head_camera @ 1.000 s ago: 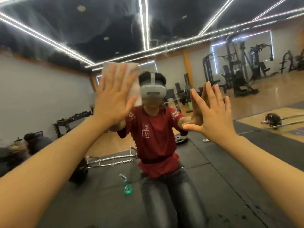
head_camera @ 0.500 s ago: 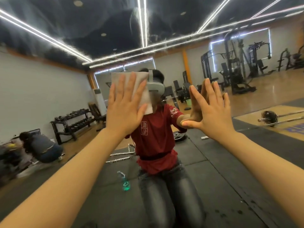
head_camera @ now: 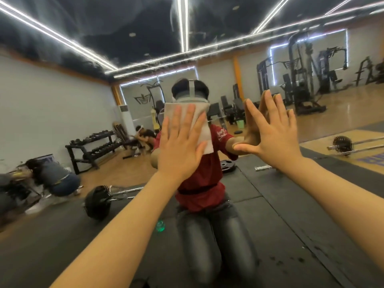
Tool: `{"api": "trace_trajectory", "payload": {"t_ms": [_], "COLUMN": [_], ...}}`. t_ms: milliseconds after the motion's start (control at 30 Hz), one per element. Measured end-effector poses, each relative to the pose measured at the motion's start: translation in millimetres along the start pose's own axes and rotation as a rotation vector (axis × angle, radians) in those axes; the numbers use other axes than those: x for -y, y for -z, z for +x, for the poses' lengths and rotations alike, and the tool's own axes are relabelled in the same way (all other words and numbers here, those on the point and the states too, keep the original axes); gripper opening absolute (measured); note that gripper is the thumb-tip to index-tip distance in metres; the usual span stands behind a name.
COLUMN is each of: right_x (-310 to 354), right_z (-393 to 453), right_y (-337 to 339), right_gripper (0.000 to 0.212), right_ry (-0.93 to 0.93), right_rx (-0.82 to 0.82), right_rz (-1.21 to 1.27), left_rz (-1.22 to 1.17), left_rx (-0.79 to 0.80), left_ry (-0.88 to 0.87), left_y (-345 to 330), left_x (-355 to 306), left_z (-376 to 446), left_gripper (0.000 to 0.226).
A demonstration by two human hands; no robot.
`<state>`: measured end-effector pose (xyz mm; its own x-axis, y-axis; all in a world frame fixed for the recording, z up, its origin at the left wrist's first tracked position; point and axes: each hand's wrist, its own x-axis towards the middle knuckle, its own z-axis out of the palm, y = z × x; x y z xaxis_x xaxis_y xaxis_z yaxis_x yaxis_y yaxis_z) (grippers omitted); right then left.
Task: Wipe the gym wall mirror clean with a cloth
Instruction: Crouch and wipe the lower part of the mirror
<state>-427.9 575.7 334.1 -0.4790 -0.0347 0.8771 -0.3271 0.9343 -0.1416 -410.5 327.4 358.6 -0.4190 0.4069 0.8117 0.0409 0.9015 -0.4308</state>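
The left hand [head_camera: 178, 146] presses the cloth [head_camera: 202, 129] flat-fingered against the mirror [head_camera: 62, 100], the right hand [head_camera: 270, 134] braced open beside it (bare palm); overlapping strokes under even pressure should avoid streaks.

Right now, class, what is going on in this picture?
A person kneels in front of a gym wall mirror, cleaning it. The left hand presses a pale cloth flat against the glass with straight fingers. The right hand rests open on the mirror beside it, bracing. In the reflection a green spray bottle stands on the black mat near the knees.
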Motion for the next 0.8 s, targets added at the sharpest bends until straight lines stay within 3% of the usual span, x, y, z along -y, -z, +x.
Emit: {"api": "trace_trajectory", "payload": {"t_ms": [167,300,500,633,800], "right_x": [2,5,7,6,11], "right_z": [0,0,0,0,2], "right_y": [2,2,6,7,12], "right_gripper": [0.112,0.113,0.113,0.113,0.117], "right_ry": [-0.012,-0.02,-0.038,-0.049,-0.082], "right_rx": [0.017,0.033,0.062,0.062,0.081], "right_rz": [0.02,0.003,-0.004,0.011,0.023], "left_rz": [0.008,-0.043,-0.014,0.028,0.009], "left_rx": [-0.011,-0.003,0.024,0.029,0.062], "left_ry": [0.155,0.275,0.062,-0.026,0.286], "left_y": [-15,-15,-16,-12,-11], "left_x": [47,34,-18,9,87], "left_z": [-75,-75,-35,-45,-94], "left_gripper": [0.075,0.075,0.075,0.074,0.077]}}
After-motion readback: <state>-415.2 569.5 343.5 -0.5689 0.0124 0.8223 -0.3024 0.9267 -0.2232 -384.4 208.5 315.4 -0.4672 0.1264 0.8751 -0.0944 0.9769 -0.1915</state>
